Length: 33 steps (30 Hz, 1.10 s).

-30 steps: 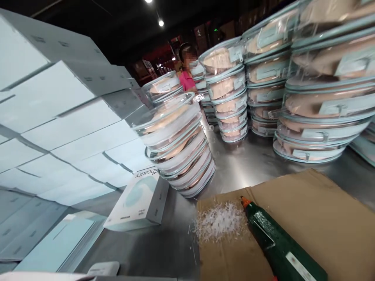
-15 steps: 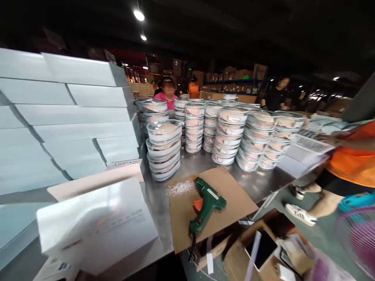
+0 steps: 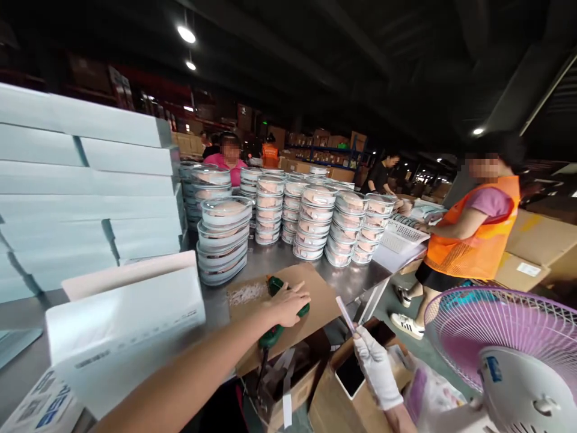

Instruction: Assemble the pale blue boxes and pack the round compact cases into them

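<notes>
I see left hand (image 3: 288, 305) fingers closed over green glue gun (image 3: 276, 331) on cardboard (image 3: 315, 294), gloved right hand (image 3: 374, 367) at 5 o'clock pinching white strip (image 3: 345, 313).

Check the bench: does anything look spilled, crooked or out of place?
Yes. White crumbs lie scattered on the cardboard sheet beside the green glue gun under the left hand. The nearest stack of clear containers sits unevenly.

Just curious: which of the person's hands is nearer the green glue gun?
Left. The left hand rests on the green glue gun; the gloved right hand holds a white strip off the table.
</notes>
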{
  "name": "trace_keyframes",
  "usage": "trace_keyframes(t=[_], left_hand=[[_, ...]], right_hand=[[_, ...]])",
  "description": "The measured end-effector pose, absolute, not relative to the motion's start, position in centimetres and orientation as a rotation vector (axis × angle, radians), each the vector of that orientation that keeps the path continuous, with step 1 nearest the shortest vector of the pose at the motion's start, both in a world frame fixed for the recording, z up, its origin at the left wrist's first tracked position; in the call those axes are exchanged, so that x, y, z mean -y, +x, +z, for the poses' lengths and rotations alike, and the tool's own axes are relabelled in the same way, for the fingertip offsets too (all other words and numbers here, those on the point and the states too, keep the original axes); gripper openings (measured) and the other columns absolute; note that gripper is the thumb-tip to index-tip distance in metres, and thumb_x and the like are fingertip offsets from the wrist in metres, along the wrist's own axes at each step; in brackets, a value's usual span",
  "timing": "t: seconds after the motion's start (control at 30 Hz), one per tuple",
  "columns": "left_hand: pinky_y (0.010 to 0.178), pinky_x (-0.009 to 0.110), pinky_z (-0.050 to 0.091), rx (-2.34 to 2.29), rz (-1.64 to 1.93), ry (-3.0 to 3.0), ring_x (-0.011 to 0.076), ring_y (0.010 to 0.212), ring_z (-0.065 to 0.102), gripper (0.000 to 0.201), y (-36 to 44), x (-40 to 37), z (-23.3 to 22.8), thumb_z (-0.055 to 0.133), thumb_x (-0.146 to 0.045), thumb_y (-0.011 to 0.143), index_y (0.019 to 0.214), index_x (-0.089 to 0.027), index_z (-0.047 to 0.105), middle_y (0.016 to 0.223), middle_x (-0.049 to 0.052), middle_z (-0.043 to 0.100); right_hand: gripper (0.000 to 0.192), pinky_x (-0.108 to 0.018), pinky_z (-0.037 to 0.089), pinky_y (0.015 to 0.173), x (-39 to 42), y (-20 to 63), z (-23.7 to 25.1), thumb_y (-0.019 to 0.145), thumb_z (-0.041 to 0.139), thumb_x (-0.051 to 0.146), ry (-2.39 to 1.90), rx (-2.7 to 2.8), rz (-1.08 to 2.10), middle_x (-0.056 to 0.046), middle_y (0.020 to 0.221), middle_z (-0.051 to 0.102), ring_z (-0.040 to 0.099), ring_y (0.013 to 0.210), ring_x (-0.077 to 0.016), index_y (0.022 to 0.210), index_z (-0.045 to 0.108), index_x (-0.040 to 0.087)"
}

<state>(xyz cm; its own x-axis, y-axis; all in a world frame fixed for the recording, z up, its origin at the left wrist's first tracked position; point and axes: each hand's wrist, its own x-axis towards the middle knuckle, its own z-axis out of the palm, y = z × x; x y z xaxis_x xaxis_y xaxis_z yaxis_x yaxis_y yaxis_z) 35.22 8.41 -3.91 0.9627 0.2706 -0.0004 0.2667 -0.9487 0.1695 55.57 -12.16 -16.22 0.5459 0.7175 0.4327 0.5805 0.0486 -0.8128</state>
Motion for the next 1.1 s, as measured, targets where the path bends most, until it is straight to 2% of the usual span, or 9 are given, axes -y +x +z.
trace_keyframes(t=[0.13, 0.23, 0.33, 0.5, 0.77, 1.1], left_hand=[[0.103, 0.056, 0.053, -0.371, -0.074, 2.963, 0.0314, 0.123, 0.063, 0.036, 36.8, -11.2, -4.8, 0.070, -0.033, 0.098, 0.130, -0.019, 0.063, 0.139, 0.011, 0.063], [0.098, 0.052, 0.056, -0.415, -0.064, 2.964, 0.0291, 0.116, 0.067, 0.034, 37.7, -12.2, -5.5, 0.069, -0.034, 0.098, 0.128, -0.018, 0.064, 0.133, 0.010, 0.066], [0.095, 0.050, 0.058, -0.468, -0.022, 2.966, 0.0277, 0.112, 0.068, 0.031, 38.5, -12.4, -6.0, 0.068, -0.034, 0.099, 0.125, -0.018, 0.065, 0.129, 0.010, 0.067], [0.093, 0.049, 0.058, -0.529, 0.042, 2.973, 0.0264, 0.107, 0.070, 0.030, 38.9, -12.1, -6.4, 0.068, -0.035, 0.099, 0.123, -0.017, 0.066, 0.125, 0.009, 0.069], [0.093, 0.049, 0.058, -0.564, 0.030, 2.976, 0.0265, 0.108, 0.069, 0.029, 38.7, -12.1, -6.5, 0.068, -0.034, 0.099, 0.123, -0.018, 0.066, 0.123, 0.009, 0.070], [0.094, 0.049, 0.058, -0.593, 0.062, 2.973, 0.0265, 0.109, 0.069, 0.030, 38.9, -12.2, -7.1, 0.068, -0.035, 0.099, 0.123, -0.018, 0.066, 0.124, 0.009, 0.070]], right_hand=[[0.025, -0.044, 0.058, 0.090, 8.8, 56.9, -13.3, 0.094, 0.059, 0.039, -1.743, 1.433, -0.038, -0.010, 0.099, 0.077, 0.073, 0.095, -0.0246, 0.095, 0.076, 0.022], [0.021, -0.042, 0.056, 0.086, 7.2, 57.2, -12.6, 0.091, 0.054, 0.019, -1.862, 1.572, -0.175, -0.011, 0.095, 0.074, 0.070, 0.091, -0.0247, 0.087, 0.074, 0.021], [0.016, -0.039, 0.055, 0.084, 5.6, 57.4, -12.5, 0.090, 0.056, 0.009, -1.963, 1.667, -0.275, -0.007, 0.098, 0.071, 0.067, 0.092, -0.0213, 0.091, 0.070, 0.018], [0.011, -0.032, 0.055, 0.076, 3.8, 58.1, -12.9, 0.095, 0.061, 0.011, -2.043, 1.808, -0.384, -0.001, 0.092, 0.067, 0.064, 0.084, -0.0157, 0.086, 0.065, 0.017], [0.011, -0.031, 0.056, 0.076, 2.7, 60.2, -12.7, 0.098, 0.061, 0.014, -1.900, 2.054, -0.415, 0.000, 0.091, 0.068, 0.066, 0.084, -0.0147, 0.088, 0.066, 0.017], [0.009, -0.030, 0.059, 0.075, 2.6, 60.9, -13.6, 0.100, 0.059, 0.015, -1.830, 1.995, -0.447, -0.002, 0.096, 0.071, 0.069, 0.084, -0.0144, 0.100, 0.068, 0.016]])
